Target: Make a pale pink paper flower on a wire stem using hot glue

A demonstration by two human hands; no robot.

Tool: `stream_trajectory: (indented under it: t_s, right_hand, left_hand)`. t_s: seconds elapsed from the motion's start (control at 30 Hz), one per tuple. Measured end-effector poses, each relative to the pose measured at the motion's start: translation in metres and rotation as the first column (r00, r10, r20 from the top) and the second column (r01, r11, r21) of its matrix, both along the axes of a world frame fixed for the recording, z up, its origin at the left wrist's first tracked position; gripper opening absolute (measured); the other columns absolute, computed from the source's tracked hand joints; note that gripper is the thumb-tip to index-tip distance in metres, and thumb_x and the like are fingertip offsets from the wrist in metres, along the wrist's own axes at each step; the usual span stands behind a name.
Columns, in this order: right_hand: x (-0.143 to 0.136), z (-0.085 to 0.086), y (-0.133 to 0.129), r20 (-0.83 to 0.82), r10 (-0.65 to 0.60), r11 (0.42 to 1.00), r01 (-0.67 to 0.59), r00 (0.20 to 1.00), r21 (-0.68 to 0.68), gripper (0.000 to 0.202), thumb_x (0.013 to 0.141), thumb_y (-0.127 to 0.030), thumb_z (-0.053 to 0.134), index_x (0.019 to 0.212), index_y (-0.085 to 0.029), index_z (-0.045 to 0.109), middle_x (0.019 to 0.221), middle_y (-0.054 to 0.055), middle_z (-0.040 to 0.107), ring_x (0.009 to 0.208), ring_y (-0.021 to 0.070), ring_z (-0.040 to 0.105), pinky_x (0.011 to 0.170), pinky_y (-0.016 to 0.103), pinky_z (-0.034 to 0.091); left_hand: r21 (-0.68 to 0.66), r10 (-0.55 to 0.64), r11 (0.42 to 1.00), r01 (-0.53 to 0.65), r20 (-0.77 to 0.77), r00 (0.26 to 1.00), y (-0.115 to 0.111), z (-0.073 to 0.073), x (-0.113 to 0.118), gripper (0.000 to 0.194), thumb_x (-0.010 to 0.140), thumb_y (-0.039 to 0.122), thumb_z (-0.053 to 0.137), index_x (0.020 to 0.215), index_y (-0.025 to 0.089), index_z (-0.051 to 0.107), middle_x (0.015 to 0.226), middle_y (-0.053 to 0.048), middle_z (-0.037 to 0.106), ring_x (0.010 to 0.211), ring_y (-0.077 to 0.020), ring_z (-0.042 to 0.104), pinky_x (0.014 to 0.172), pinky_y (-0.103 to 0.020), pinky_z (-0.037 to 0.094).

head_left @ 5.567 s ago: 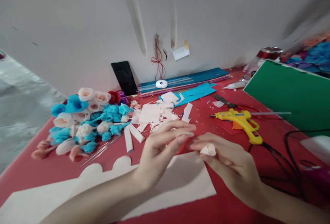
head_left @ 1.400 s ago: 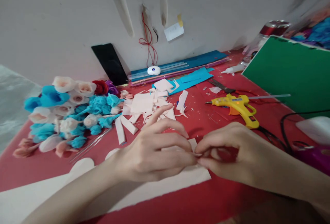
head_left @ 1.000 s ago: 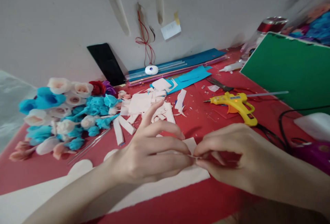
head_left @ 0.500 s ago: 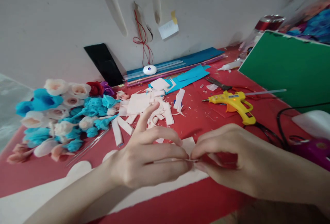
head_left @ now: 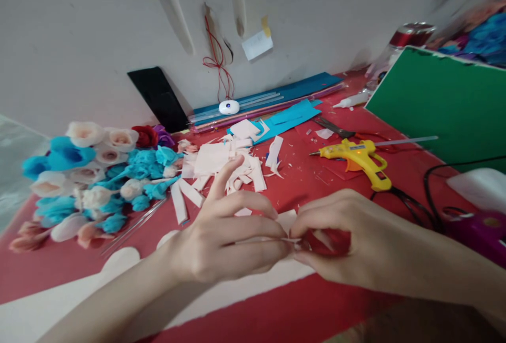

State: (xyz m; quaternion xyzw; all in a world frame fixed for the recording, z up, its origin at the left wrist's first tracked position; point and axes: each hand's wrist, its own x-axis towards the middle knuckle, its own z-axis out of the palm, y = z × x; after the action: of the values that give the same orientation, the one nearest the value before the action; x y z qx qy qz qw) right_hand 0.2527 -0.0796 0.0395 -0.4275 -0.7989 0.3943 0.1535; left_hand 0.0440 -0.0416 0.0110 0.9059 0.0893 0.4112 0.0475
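My left hand and my right hand meet at the front of the red table. A small pale piece of crepe paper shows between their fingertips, mostly hidden. Its right end is pinched by my right thumb and forefinger, while the lower fingers of my left hand press together on its left side. My left thumb points up, apart from it. Under both hands lies a long cream paper strip with rounded lobes along its far edge.
Cream paper offcuts lie beyond my left hand. Paper flowers are heaped at left. A yellow glue gun with a black cord, scissors and a green board occupy the right. A black phone leans against the wall.
My right fingertips have shifted slightly left and up, and a little more of the pale piece shows between them. My left hand stays nearly still.
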Motion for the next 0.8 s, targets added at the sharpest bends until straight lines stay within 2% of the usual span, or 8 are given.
stream_trajectory:
  t_s: [0.2, 0.37, 0.47, 0.57, 0.63, 0.7, 0.73, 0.8]
  right_hand:
    - [0.001, -0.001, 0.001, 0.018, 0.017, 0.999, -0.016, 1.0, -0.04, 0.018, 0.079, -0.037, 0.059, 0.074, -0.02, 0.06, 0.064, -0.006, 0.054, 0.057, 0.0051, 0.045, 0.049, 0.018, 0.03]
    - [0.002, -0.008, 0.001, 0.028, 0.027, 0.999, -0.027, 0.999, -0.025, 0.014, 0.082, -0.03, 0.055, 0.072, -0.021, 0.057, 0.062, -0.007, 0.05, 0.055, 0.0039, 0.043, 0.048, 0.017, 0.031]
    - [0.005, -0.006, 0.0, 0.053, 0.014, 1.0, -0.015, 0.998, 0.009, 0.012, 0.082, -0.033, 0.056, 0.077, -0.023, 0.06, 0.065, -0.007, 0.054, 0.056, 0.0044, 0.046, 0.05, 0.017, 0.033]
    - [0.013, 0.0, 0.002, 0.041, -0.075, 0.99, 0.069, 0.996, 0.126, 0.016, 0.078, -0.04, 0.061, 0.087, -0.026, 0.062, 0.075, -0.007, 0.061, 0.064, 0.0059, 0.053, 0.057, 0.017, 0.038]
    - [0.024, 0.002, 0.009, 0.067, -0.232, 0.942, 0.208, 0.97, 0.262, 0.016, 0.079, -0.039, 0.061, 0.078, -0.023, 0.062, 0.071, -0.006, 0.062, 0.062, 0.0071, 0.054, 0.058, 0.019, 0.039]
    - [0.04, -0.004, 0.02, 0.148, -0.489, 0.822, 0.398, 0.86, 0.408, 0.026, 0.081, -0.038, 0.057, 0.063, -0.019, 0.059, 0.059, -0.003, 0.057, 0.054, 0.0083, 0.05, 0.054, 0.021, 0.037]
    - [0.05, -0.01, 0.026, 0.206, -0.629, 0.731, 0.48, 0.75, 0.485, 0.025, 0.08, -0.039, 0.059, 0.065, -0.019, 0.06, 0.059, -0.002, 0.057, 0.054, 0.0096, 0.051, 0.055, 0.022, 0.039]
    - [0.072, -0.027, 0.036, 0.244, -0.709, 0.673, 0.53, 0.662, 0.517, 0.013, 0.083, -0.023, 0.056, 0.093, -0.017, 0.062, 0.087, 0.004, 0.063, 0.071, 0.0131, 0.057, 0.066, 0.025, 0.044]
  left_hand:
    - [-0.019, -0.025, 1.0, 0.025, -0.013, 1.0, 0.001, 0.002, 0.002, 0.013, 0.084, 0.016, 0.056, 0.078, 0.02, 0.067, 0.075, 0.007, 0.071, 0.079, -0.0121, 0.059, 0.112, -0.061, 0.012]
    - [-0.017, 0.017, 1.0, -0.017, 0.01, 1.0, -0.001, 0.002, 0.002, 0.012, 0.08, 0.014, 0.059, 0.076, 0.022, 0.067, 0.072, 0.009, 0.07, 0.079, -0.0112, 0.059, 0.113, -0.055, 0.016]
    - [-0.015, 0.009, 1.0, -0.009, 0.02, 1.0, 0.0, 0.002, 0.001, 0.013, 0.08, 0.013, 0.058, 0.074, 0.02, 0.067, 0.072, 0.008, 0.07, 0.078, -0.0118, 0.059, 0.113, -0.053, 0.019]
    - [0.025, -0.009, 1.0, 0.009, 0.002, 1.0, 0.005, 0.0, -0.001, 0.011, 0.079, 0.013, 0.059, 0.079, 0.021, 0.067, 0.073, 0.008, 0.07, 0.079, -0.0122, 0.059, 0.114, -0.055, 0.016]
    - [0.056, 0.026, 0.998, -0.025, -0.01, 1.0, 0.009, -0.002, -0.002, 0.011, 0.078, 0.013, 0.062, 0.08, 0.023, 0.067, 0.072, 0.009, 0.07, 0.078, -0.0117, 0.059, 0.113, -0.057, 0.015]
    - [0.124, 0.073, 0.99, -0.07, -0.019, 0.997, 0.011, -0.002, -0.003, 0.01, 0.075, 0.013, 0.066, 0.077, 0.022, 0.067, 0.07, 0.01, 0.07, 0.076, -0.0113, 0.06, 0.113, -0.057, 0.017]
    - [0.183, 0.094, 0.979, -0.087, -0.029, 0.995, 0.012, -0.002, -0.003, 0.01, 0.074, 0.011, 0.067, 0.075, 0.021, 0.067, 0.069, 0.009, 0.07, 0.075, -0.0111, 0.061, 0.113, -0.056, 0.017]
    - [0.324, 0.122, 0.941, -0.096, -0.06, 0.991, 0.011, 0.001, -0.003, 0.01, 0.074, 0.007, 0.065, 0.073, 0.017, 0.067, 0.069, 0.007, 0.071, 0.075, -0.0107, 0.062, 0.115, -0.051, 0.016]
